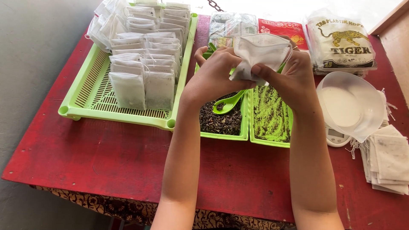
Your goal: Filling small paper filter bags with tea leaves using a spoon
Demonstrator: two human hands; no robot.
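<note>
Both hands hold one small white filter bag [260, 50] up over two green trays. My left hand [215, 73] pinches its lower left edge; my right hand [289, 74] grips its right side with the thumb on the front. Below them, one green tray [244, 121] holds dark loose tea leaves and a green spoon [228, 103]. The tray to its right [251, 127] holds green powdery leaf.
A large green slotted tray [91, 91] at the left carries several filled white bags in rows. At the right stand a clear bowl [353, 104] on a small white scale [336, 137], a stack of empty bags [390, 159] and plastic bag packs [341, 40].
</note>
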